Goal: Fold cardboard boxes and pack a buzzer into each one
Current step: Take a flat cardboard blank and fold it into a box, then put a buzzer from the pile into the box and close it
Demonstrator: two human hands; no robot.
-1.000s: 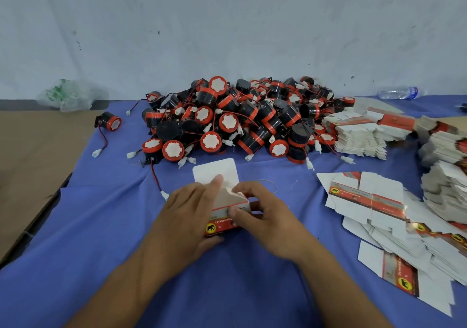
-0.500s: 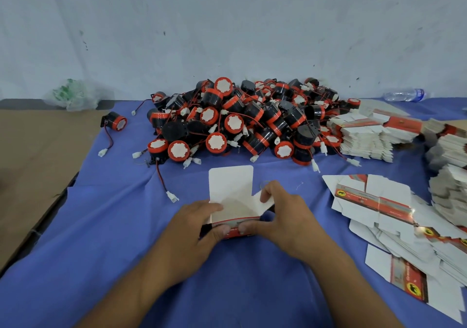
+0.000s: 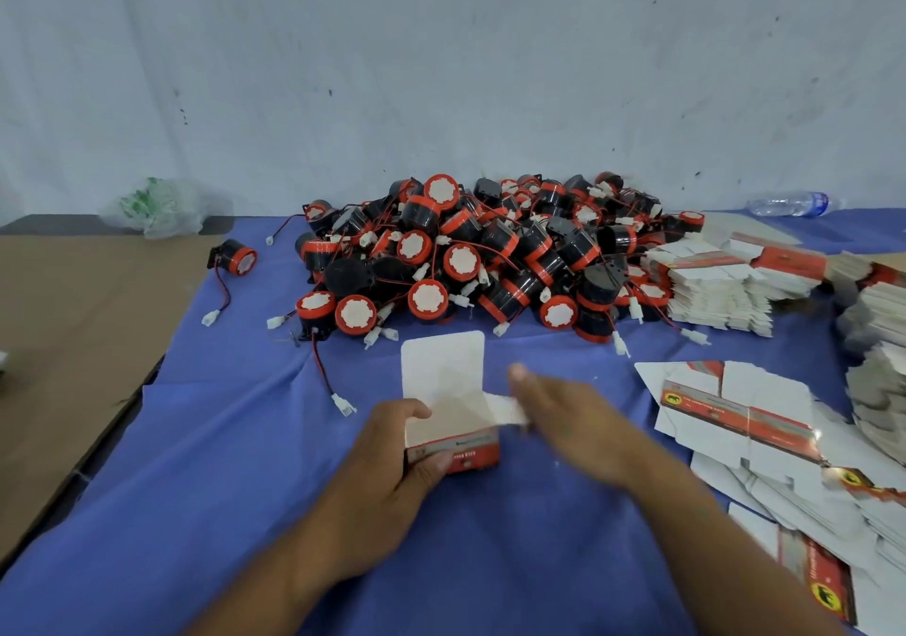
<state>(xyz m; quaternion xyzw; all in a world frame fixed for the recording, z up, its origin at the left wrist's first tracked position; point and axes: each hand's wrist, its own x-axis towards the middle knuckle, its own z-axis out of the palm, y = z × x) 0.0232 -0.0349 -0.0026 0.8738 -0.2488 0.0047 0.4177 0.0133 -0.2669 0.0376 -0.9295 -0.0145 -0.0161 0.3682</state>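
Observation:
A small red and white cardboard box [image 3: 453, 432] stands open on the blue cloth, its white lid flap upright. My left hand [image 3: 392, 469] grips its left side and front. My right hand [image 3: 571, 420], blurred by motion, hovers just right of the box with fingers spread and nothing in it. A large pile of black and orange buzzers [image 3: 470, 255] with red wires lies behind the box. One lone buzzer [image 3: 234, 258] sits off to the left.
Flat unfolded box blanks [image 3: 750, 424] are strewn at the right, with stacks of blanks [image 3: 725, 287] behind them. A plastic bottle [image 3: 789, 204] lies by the wall. A crumpled plastic bag [image 3: 162, 206] and brown board [image 3: 73, 321] are at the left.
My right hand has let go of the box and moved off to the right, fingers spread. The box now stands open with its lid flap up, held by my left hand alone.

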